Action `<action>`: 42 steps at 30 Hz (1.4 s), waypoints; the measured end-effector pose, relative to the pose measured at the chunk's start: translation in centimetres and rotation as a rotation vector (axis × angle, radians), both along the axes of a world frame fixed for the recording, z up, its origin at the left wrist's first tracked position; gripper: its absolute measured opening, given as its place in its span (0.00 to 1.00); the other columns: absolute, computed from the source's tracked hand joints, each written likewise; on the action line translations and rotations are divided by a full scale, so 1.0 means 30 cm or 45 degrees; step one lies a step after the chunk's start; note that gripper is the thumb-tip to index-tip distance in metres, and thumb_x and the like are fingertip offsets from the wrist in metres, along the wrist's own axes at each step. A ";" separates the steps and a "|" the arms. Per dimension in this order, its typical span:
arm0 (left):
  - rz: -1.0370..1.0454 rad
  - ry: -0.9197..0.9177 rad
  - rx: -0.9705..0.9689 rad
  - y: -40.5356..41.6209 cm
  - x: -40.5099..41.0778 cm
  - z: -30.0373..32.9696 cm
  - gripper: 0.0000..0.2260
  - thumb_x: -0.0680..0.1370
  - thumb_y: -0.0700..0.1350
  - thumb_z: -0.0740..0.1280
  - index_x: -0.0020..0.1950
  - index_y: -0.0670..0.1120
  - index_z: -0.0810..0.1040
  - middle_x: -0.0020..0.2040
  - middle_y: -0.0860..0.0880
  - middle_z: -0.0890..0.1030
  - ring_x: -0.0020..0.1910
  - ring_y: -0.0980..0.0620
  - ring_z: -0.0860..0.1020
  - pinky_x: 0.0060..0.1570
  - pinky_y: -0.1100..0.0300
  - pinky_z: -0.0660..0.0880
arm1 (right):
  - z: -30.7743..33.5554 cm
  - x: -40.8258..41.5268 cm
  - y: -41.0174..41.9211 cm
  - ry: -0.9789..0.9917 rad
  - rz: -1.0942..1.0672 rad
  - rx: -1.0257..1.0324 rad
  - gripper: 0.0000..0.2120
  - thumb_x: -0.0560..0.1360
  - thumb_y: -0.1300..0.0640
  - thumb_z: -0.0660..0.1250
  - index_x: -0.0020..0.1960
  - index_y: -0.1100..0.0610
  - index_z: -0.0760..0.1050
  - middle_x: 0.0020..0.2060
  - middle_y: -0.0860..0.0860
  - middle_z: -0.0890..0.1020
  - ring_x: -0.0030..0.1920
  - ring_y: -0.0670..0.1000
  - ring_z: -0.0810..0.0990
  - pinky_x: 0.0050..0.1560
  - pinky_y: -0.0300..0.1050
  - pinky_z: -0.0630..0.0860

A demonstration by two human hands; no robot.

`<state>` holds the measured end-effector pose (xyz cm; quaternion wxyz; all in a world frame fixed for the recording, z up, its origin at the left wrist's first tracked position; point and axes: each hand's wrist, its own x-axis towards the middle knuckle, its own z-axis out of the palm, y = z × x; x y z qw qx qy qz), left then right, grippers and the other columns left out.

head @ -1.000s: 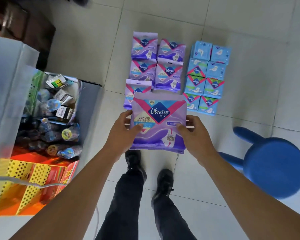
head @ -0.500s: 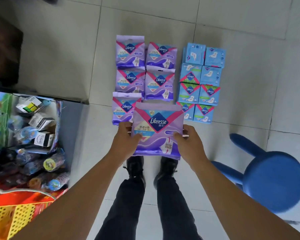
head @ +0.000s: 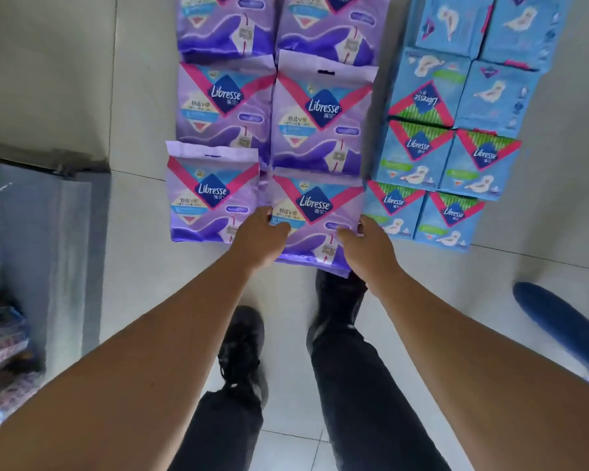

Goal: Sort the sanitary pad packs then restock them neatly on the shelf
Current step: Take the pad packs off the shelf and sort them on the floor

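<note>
Purple pack (head: pixel 315 219) between both hands (head: pixel 261 237) (floor-level)

You hold a purple pad pack (head: pixel 315 220) at its lower corners, your left hand (head: pixel 261 237) on its 9 o'clock edge and your right hand (head: pixel 364 244) on its 3 o'clock edge, fingers curled round it. It sits low over the tiled floor (head: pixel 541 232), just beside another purple pack (head: pixel 211 195) at its 9 o'clock. More purple packs (head: pixel 320 113) lie in rows toward 12 o'clock, blue packs (head: pixel 449 154) at 2 o'clock. Your black shoes (head: pixel 242 348) show below, a blue stool leg (head: pixel 558 321) at 4 o'clock.
</note>
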<state>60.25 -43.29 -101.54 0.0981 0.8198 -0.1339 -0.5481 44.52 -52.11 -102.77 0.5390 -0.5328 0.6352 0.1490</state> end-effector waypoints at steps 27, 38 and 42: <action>0.084 -0.942 -0.534 0.169 0.257 1.210 0.19 0.76 0.52 0.59 0.66 0.49 0.75 0.61 0.48 0.78 0.60 0.45 0.75 0.57 0.51 0.72 | 1.257 0.406 0.009 -0.505 1.148 -1.030 0.18 0.77 0.52 0.63 0.63 0.58 0.74 0.57 0.56 0.79 0.57 0.60 0.76 0.54 0.54 0.75; 0.763 -1.286 -0.293 0.742 0.326 1.815 0.18 0.77 0.52 0.61 0.67 0.52 0.72 0.64 0.48 0.75 0.63 0.45 0.72 0.60 0.47 0.72 | 1.790 0.762 0.478 -0.955 1.670 -1.147 0.23 0.75 0.48 0.58 0.66 0.58 0.71 0.61 0.57 0.77 0.57 0.62 0.76 0.50 0.57 0.77; 1.013 -1.361 -0.159 1.015 0.197 1.900 0.19 0.79 0.52 0.62 0.69 0.54 0.70 0.66 0.49 0.73 0.65 0.46 0.71 0.60 0.48 0.73 | 1.845 0.775 0.719 -1.143 1.816 -1.054 0.23 0.76 0.50 0.60 0.67 0.58 0.70 0.62 0.56 0.76 0.59 0.61 0.75 0.52 0.56 0.76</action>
